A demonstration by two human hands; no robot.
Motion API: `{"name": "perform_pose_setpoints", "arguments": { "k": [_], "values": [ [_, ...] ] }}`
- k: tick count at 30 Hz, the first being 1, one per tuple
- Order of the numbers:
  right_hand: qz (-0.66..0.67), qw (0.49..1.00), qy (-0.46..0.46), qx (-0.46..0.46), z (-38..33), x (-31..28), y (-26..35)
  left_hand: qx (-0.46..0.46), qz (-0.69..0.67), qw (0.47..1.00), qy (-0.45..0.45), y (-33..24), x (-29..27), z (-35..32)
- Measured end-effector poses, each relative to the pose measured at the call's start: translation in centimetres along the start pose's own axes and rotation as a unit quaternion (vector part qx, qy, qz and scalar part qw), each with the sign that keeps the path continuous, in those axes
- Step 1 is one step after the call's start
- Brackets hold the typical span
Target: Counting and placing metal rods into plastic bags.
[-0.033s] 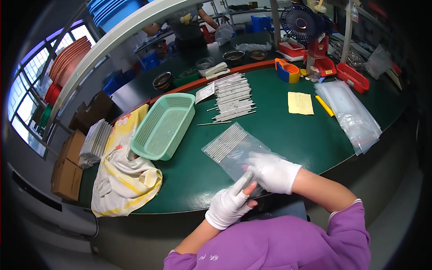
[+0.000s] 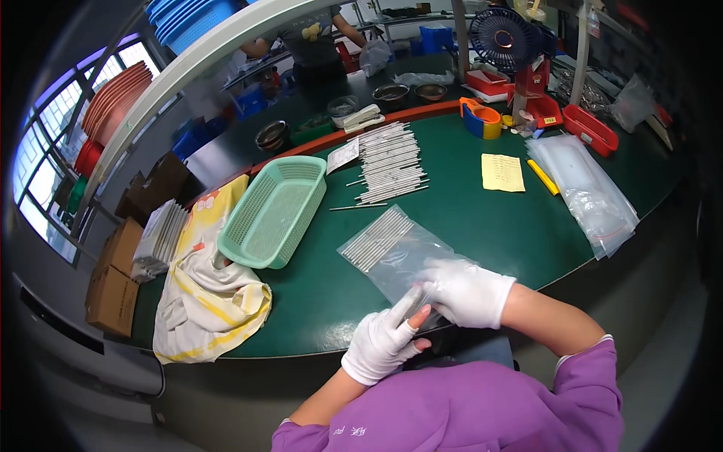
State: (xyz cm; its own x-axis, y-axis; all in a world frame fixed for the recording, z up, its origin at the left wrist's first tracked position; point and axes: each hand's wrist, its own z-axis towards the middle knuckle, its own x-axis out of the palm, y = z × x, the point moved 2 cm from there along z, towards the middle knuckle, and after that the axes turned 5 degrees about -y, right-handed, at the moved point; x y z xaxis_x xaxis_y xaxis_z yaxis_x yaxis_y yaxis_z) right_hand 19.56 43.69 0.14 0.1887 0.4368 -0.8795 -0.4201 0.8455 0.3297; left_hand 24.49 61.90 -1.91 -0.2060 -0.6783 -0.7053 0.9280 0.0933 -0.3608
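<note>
A clear plastic bag (image 2: pixel 398 269) lies on the green tabletop in front of me, with a row of thin metal rods (image 2: pixel 376 239) in its far left end. My left hand (image 2: pixel 378 346), in a white glove with bare thumb tip, is closed on the bag's near edge, its index finger along the plastic. Beside it, my right hand (image 2: pixel 468 292), also white-gloved, curls its fingers on the bag's near right part. Both hands nearly touch at that edge, and the fingertips of the right are partly hidden. Beyond the bag lies a pile of loose rods (image 2: pixel 392 162).
Left of the rods stands a mint-green basket (image 2: pixel 256 245), near a yellow-and-white cloth (image 2: pixel 215 301). On the right are a yellow paper (image 2: pixel 502 173), a yellow cutter (image 2: pixel 543 178), a stack of clear bags (image 2: pixel 584 192) and an orange-and-blue tape dispenser (image 2: pixel 480 120). A person (image 2: pixel 309 45) stands across the table.
My right hand has shifted slightly to the right and nearer to me along the bag. My left hand and the rods in the bag have hardly moved.
</note>
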Motion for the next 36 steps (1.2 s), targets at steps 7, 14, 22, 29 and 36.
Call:
{"name": "perform_pose_setpoints", "arguments": {
  "k": [7, 14, 22, 29, 36],
  "values": [
    [-0.305, 0.950, -0.042, -0.049, 0.0, -3.2, 0.4, 0.071, 0.166, 0.981, -0.065, 0.3, -0.6, 3.0],
    [-0.310, 0.909, -0.262, -0.097, 3.1, -8.6, -2.0, 0.056, 0.143, 0.958, -0.242, 2.9, -5.6, 6.3],
    [-0.336, 0.870, -0.348, -0.095, 8.2, -13.0, -1.8, -0.068, 0.047, 0.951, -0.297, 5.3, -10.4, 12.1],
    [-0.266, 0.921, -0.282, -0.042, 5.4, -12.3, -2.3, -0.084, 0.003, 0.965, -0.248, 4.2, -9.1, 10.9],
    [-0.159, 0.942, -0.293, -0.045, 4.6, -12.2, -2.7, -0.140, -0.083, 0.960, -0.228, 6.3, -8.2, 10.8]
  ]
}}
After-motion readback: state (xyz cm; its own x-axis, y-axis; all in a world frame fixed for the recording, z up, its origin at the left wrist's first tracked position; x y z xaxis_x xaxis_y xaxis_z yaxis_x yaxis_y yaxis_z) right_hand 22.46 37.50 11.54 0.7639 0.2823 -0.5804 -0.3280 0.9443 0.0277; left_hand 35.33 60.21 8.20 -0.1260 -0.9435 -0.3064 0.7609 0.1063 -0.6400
